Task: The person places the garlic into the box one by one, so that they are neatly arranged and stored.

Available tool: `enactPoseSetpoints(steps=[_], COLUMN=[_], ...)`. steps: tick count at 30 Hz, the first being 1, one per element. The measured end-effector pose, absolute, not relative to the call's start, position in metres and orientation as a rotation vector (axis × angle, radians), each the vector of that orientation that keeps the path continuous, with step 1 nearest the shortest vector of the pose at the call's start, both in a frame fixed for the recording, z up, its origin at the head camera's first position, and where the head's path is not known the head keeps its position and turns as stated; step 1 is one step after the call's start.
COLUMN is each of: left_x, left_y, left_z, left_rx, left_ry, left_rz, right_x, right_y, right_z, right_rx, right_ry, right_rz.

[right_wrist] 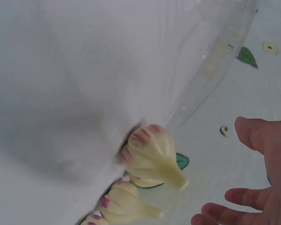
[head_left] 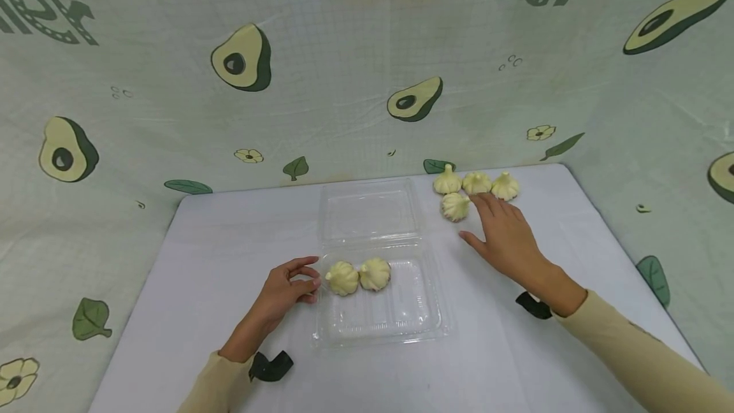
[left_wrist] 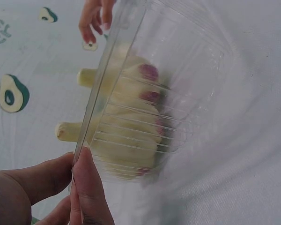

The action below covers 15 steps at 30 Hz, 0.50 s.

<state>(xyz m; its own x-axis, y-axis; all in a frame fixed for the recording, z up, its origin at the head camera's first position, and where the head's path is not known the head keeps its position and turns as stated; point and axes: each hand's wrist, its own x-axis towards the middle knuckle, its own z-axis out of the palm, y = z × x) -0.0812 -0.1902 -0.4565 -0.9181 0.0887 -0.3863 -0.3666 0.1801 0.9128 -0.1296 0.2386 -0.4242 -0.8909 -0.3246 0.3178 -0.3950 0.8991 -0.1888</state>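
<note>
A clear plastic clamshell box (head_left: 415,330) lies with its lid (head_left: 369,212) folded back. Two garlic bulbs (head_left: 375,274) sit side by side in its left part. My left hand (head_left: 289,287) pinches the box's left rim between thumb and fingers, which the left wrist view shows up close. Over on the right, my right hand (head_left: 504,234) reaches above the table with fingers spread and nothing held. Its fingertips are beside the nearest loose garlic bulb (head_left: 455,207), which the right wrist view shows below the thumb, stem up and purple-streaked at its base.
Behind that bulb, more garlic bulbs (head_left: 476,182) stand in a row near the back edge of the white table (head_left: 229,241). An avocado-print cloth (head_left: 344,50) hangs behind the table and along both sides. Black straps (head_left: 271,366) show near both wrists.
</note>
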Motion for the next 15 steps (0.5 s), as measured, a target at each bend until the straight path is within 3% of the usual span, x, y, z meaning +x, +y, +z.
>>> enactPoseSetpoints(steps=[15], left_x=[-0.083], left_y=[-0.189], left_z=[-0.457], left_rx=[-0.247], left_ry=[2.104], left_rz=[1.799], right_x=[-0.154], right_y=[0.256], right_z=[-0.446], right_rx=[0.454], right_ry=[-2.846], right_rz=[0.397])
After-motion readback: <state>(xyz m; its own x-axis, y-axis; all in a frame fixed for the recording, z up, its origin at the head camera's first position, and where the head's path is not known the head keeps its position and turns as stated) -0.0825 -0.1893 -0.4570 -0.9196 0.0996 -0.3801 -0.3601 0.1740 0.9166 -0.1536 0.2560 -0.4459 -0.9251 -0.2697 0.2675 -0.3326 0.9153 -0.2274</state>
